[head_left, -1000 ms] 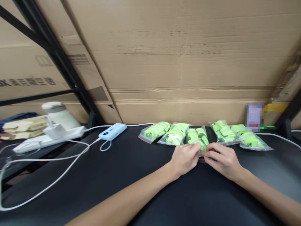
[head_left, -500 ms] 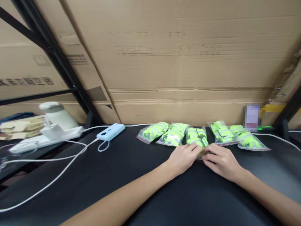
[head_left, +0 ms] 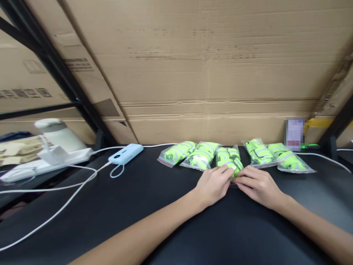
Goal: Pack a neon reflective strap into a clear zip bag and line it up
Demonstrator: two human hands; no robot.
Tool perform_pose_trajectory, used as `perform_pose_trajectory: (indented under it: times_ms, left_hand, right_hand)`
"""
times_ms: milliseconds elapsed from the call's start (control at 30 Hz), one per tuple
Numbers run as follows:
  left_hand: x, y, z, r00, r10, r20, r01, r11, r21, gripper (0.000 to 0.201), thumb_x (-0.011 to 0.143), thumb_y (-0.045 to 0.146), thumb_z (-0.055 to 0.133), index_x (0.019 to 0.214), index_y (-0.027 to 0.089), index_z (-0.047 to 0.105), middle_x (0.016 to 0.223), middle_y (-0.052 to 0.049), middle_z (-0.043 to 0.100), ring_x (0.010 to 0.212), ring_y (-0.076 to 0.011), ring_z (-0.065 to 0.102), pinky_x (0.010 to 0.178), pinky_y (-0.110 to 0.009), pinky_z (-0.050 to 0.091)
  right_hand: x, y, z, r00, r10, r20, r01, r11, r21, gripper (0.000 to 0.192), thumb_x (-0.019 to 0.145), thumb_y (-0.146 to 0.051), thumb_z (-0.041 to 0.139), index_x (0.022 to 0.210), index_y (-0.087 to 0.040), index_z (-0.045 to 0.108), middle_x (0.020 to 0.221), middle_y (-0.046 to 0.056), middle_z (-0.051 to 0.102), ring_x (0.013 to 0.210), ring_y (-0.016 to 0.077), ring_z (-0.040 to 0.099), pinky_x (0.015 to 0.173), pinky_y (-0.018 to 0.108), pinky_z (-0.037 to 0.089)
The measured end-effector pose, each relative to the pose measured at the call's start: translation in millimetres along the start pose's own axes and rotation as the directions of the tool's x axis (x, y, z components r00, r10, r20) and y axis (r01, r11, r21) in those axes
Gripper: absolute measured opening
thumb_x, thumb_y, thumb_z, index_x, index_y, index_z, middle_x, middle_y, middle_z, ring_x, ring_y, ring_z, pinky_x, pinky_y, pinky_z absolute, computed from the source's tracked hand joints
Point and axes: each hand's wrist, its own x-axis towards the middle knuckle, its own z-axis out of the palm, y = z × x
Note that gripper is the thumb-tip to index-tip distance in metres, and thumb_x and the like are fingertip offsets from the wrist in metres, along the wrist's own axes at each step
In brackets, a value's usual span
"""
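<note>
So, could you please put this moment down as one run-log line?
left hand: at near end of green-filled middle bag | right hand: at same end | more bags: both sides, on black table

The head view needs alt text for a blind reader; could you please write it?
A person's left hand and right hand pinch the near end of a clear bag of green, striped material on a black table. Similar bags lie on either side; a blue device is farther left.

Middle bag (head_left: 226,158): near end hidden behind left hand (head_left: 214,185) and right hand (head_left: 259,185).
Upright thing (head_left: 294,133): blurred; I can't tell what.
Lettering (head_left: 25,93): cut off leftward.
</note>
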Motion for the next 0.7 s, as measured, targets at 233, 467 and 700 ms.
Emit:
perform_pose_trajectory:
  times_ms: [233,467,700]
  left_hand:
    - [2,1,3.4,1.0,-0.019,0.021,0.019,1.0,-0.008,0.011,0.094,0.008,0.05,0.096,0.017,0.056,0.092,-0.003,0.064,0.082,-0.0192,0.065,0.063,-0.027,0.049]
    - [-12,-18,-14.0,0.966,0.242,0.092,-0.244,0.969,0.019,0.019,0.098,0.009,0.048,0.105,0.017,0.064,0.096,-0.005,0.058,0.083,-0.0185,0.061,0.07,-0.028,0.053]
    - [-20,-26,-13.5,0.944,0.33,-0.01,-0.33,0.944,-0.009,0.021,0.102,0.014,0.045,0.103,0.014,0.066,0.092,-0.007,0.062,0.082,-0.0186,0.062,0.074,-0.029,0.055]
  right_hand:
    - [0,-1,1,0.999,0.04,0.027,-0.039,0.999,-0.023,0.022,0.099,-0.014,0.055,0.093,-0.017,0.075,0.085,0.007,0.068,0.076,0.0191,0.061,0.067,0.031,0.052]
    - [-4,3,-5,0.987,0.086,0.136,-0.091,0.995,0.03,0.022,0.1,-0.018,0.053,0.101,-0.02,0.076,0.088,0.006,0.069,0.08,0.019,0.061,0.072,0.031,0.054]
    - [-6,8,-8,0.988,0.087,0.126,-0.085,0.996,-0.021,0.019,0.099,-0.019,0.055,0.101,-0.019,0.074,0.091,0.008,0.067,0.083,0.0195,0.062,0.073,0.031,0.054]
